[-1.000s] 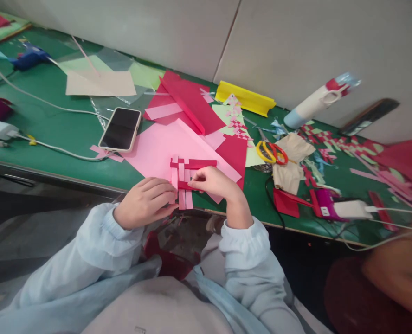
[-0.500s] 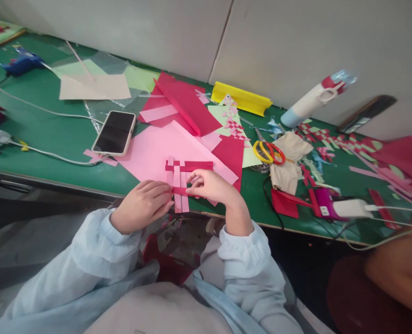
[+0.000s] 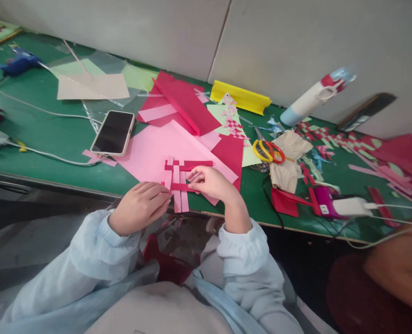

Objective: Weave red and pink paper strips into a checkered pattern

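Observation:
Pink paper strips [image 3: 177, 174] run toward me, crossed by an upper red paper strip [image 3: 197, 164] and a lower red paper strip [image 3: 179, 187] in a loose weave near the table's front edge. My left hand [image 3: 141, 207] is at the weave's lower left, its fingers closed at the lower end of the leftmost pink strip. From the other side, my right hand [image 3: 211, 184] pinches the lower red strip between thumb and forefinger. My fingers hide part of that strip's right end. A large pink sheet [image 3: 150, 144] lies under the weave.
A phone [image 3: 113, 133] lies to the left and a blue glue gun [image 3: 21, 61] farther off. Scissors [image 3: 268, 151], a cloth glove [image 3: 289, 157] and a bottle [image 3: 310, 99] are to the right. Another person's arm [image 3: 397, 264] shows at lower right.
My left hand has drawn slightly left and down, uncovering the left end of the lower red strip. My right hand has shifted slightly right along that strip.

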The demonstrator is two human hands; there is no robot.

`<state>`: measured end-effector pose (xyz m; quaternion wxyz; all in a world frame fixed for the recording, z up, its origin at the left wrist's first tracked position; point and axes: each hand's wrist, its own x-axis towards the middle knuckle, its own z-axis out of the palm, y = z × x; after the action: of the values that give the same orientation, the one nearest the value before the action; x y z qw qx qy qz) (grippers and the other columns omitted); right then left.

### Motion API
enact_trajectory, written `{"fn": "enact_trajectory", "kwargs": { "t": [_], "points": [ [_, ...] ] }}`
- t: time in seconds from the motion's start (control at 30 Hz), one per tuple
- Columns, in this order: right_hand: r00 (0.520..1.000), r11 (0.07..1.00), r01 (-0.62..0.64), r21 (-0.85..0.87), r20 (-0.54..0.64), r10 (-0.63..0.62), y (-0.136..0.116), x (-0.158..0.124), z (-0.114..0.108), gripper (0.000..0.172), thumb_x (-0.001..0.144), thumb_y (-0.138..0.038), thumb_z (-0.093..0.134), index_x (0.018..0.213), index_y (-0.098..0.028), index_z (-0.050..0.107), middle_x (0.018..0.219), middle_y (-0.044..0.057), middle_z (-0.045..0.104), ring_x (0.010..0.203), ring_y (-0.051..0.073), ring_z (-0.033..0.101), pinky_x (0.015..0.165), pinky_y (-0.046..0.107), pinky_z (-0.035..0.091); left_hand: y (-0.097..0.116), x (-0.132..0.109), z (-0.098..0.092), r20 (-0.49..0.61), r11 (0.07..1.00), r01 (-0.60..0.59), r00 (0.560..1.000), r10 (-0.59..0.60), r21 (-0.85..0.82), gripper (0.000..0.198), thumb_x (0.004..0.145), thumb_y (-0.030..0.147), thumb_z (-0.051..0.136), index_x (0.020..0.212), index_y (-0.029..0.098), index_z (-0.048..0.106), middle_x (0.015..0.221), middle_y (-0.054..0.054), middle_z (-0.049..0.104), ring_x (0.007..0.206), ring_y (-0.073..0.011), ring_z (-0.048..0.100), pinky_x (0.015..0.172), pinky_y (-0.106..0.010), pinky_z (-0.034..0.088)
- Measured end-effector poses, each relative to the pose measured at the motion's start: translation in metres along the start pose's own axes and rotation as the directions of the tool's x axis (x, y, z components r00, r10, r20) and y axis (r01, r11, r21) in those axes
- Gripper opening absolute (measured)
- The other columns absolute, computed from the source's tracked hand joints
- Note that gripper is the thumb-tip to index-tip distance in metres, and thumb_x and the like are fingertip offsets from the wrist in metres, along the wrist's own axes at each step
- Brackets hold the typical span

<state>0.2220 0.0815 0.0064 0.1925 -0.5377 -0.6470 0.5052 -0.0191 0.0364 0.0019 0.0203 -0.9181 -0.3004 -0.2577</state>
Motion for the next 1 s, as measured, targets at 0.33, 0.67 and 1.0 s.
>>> {"fn": "enact_trajectory", "kwargs": {
  "t": [0.33,0.67,1.0],
  "points": [
    [0.992,0.996,0.014,-0.089,-0.121,-0.025,-0.003,0.003,-0.002,0.015,0.079,-0.018,0.067,0.093,-0.021,0.061,0.087,0.004,0.073,0.082,0.018,0.070,0.072,0.030,0.053,0.004,-0.003,0.002,0.000,0.997,0.063,0.998,-0.063,0.055,0.015,0.091,0.021,0.053,0.094,0.018,0.067,0.091,-0.005,0.074,0.078,-0.0182,0.069,0.070,-0.033,0.056],
    [0.984,0.981,0.083,-0.177,-0.142,-0.109,-0.008,0.003,-0.008,0.013,0.083,-0.019,0.061,0.095,-0.022,0.062,0.093,0.004,0.072,0.089,0.019,0.069,0.077,0.030,0.051,0.010,0.000,0.003,0.007,0.998,-0.015,1.000,0.015,-0.055,0.010,0.090,0.018,0.056,0.094,0.017,0.065,0.093,-0.004,0.074,0.079,-0.0178,0.069,0.071,-0.032,0.057],
    [0.976,0.970,0.153,-0.187,-0.125,-0.178,-0.003,0.011,-0.011,0.013,0.083,-0.017,0.057,0.095,-0.021,0.062,0.098,0.003,0.072,0.087,0.016,0.067,0.077,0.030,0.051,0.011,0.003,0.002,-0.001,0.994,-0.054,0.999,0.054,-0.095,0.015,0.089,0.017,0.056,0.101,0.015,0.065,0.101,-0.007,0.074,0.092,-0.0207,0.067,0.082,-0.035,0.054]
  ]
}}
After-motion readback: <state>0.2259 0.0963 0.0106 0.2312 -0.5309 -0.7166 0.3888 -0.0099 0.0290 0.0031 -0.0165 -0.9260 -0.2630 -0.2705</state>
